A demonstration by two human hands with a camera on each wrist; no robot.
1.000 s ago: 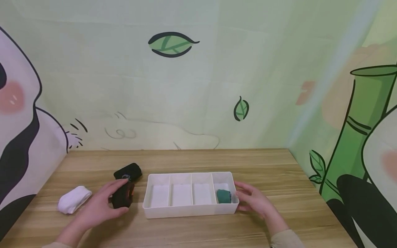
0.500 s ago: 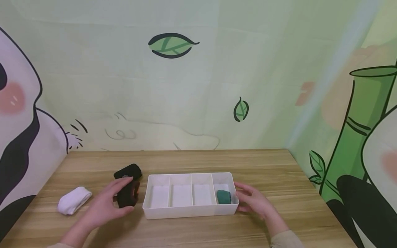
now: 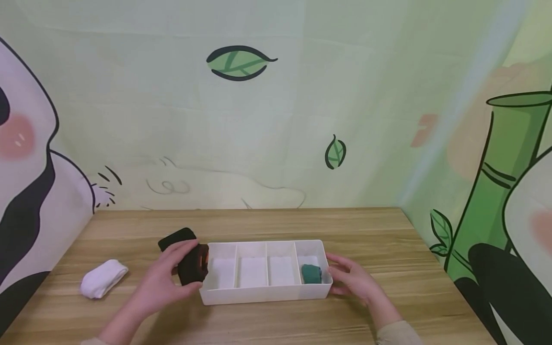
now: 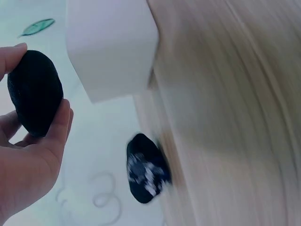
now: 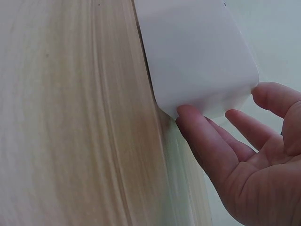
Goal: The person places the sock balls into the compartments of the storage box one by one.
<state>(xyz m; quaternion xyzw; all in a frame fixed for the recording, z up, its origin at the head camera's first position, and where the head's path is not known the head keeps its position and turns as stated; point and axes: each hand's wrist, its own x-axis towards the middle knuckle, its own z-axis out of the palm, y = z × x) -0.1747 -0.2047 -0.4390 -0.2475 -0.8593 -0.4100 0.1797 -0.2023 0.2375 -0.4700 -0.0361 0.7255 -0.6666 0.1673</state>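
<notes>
My left hand (image 3: 161,282) holds a rolled black sock (image 3: 191,266) between thumb and fingers, with orange-red showing at its edge. In the head view it overlaps the left end of a white box (image 3: 263,294) with several compartments. The left wrist view shows this black sock (image 4: 35,92) raised above the table. Behind the hand lies a second black sock (image 3: 177,237), its pale patterned patch (image 4: 148,174) visible from the wrist. My right hand (image 3: 355,282) touches the box's right end with spread fingertips (image 5: 188,113). A rolled teal sock (image 3: 311,273) sits in the rightmost compartment.
A rolled white sock (image 3: 103,279) lies on the wooden table (image 3: 258,326), left of my left hand. Behind the table hangs a pale green backdrop (image 3: 280,120) printed with leaves, bamboo and pandas.
My left hand has moved right with the black sock, from beside the other black sock to the box's left end. The right hand, box and other socks have stayed in place.
</notes>
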